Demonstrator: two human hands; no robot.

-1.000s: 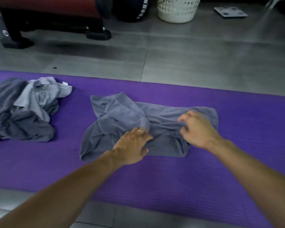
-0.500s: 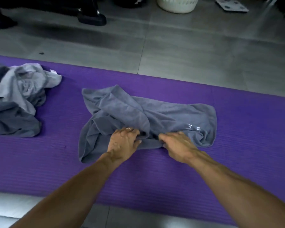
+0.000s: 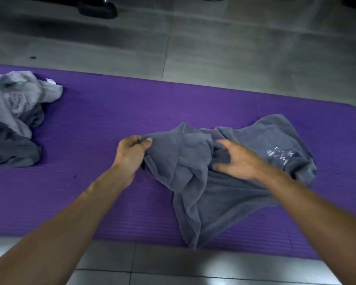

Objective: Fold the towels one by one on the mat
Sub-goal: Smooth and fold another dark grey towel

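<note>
Towel in hand: a dark grey towel (image 3: 245, 182) lies crumpled on the purple mat (image 3: 111, 124), right of centre; its left part is lifted and bunched, its near end trails down to the mat's front edge, and pale printed lettering shows on its right part.
Left hand: the left hand (image 3: 132, 153) pinches the towel's left corner between thumb and curled fingers, holding it a little off the mat.
Right hand: the right hand (image 3: 236, 161) is blurred; it lies on the bunched middle of the towel with the fingers spread and only slightly bent. I cannot tell whether they have hold of any cloth.
Arms: both bare forearms reach in from the near edge of the view, the left from the lower left, the right from the lower right.
Other towels: a heap of towels (image 3: 14, 120) sits on the mat at the far left, well apart from the one being handled; a light grey one with a small white tag lies on top of darker grey ones.
Mat: it runs across the view from left to right on a grey tiled floor (image 3: 214, 48).
Background: a black foot of some equipment (image 3: 97, 9) stands on the floor at the top left.
</note>
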